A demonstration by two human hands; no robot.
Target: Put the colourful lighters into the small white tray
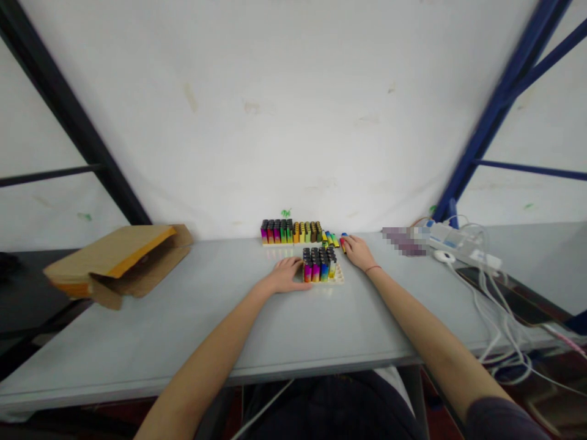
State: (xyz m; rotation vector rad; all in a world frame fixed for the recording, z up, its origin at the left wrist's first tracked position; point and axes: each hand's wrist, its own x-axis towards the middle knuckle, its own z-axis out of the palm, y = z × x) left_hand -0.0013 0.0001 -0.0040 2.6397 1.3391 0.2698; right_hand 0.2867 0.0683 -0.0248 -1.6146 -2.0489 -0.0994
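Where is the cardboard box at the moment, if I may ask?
In the head view, the cardboard box lies at the left end of the table, to the left of the left hand and the lighters.

Print on the lighters [316,270] too small to read; purple object [402,241] by the power strip [452,239] pixelated.

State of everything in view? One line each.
front lighters, upright in white tray
back lighters, upright in rows
tipped lighters, leaning at back row's right end
left hand, open, beside front lighters
right hand, fingertips at tipped lighters
cardboard envelope, flap open
power strip, cables plugged in
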